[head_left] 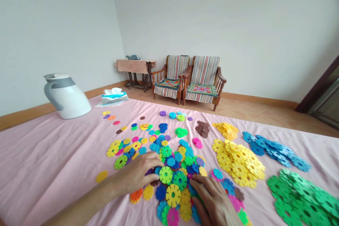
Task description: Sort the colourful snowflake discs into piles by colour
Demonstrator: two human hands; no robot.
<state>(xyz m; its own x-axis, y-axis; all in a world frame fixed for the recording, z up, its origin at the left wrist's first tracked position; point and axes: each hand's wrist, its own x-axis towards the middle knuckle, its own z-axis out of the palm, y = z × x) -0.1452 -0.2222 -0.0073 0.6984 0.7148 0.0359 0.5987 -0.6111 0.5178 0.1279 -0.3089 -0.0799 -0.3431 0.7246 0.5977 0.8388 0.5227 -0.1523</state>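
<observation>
Mixed pile of plastic discs [173, 195] was seen at the near middle of the pink cloth [66, 155], between both hands. Many colours were mixed there, discs overlapped, more scattered loosely toward the far side.

Left hand [136, 174] was placed at the pile's left edge, back of hand up. Thumb and forefinger were held a little apart, dark discs seen by the gap; whether one was pinched could not be told. Right hand [215, 201] was laid over the pile's right side, fingers bent and slightly spread, fingertips set near a dark blue disc. Grip under the palm was hidden, so a hold could not be confirmed.

Sorted heaps were found to the right: yellow heap [238, 162], green heap [304, 197] nearest the right edge, blue heap [275, 150] behind the green. Brown discs [202, 129] were stacked left of a smaller orange-yellow heap [226, 130].

White jug [72, 99] was stood upright at far left, tissue box [114, 97] beside it. Two wooden chairs [202, 74] were set beyond, against the wall.
</observation>
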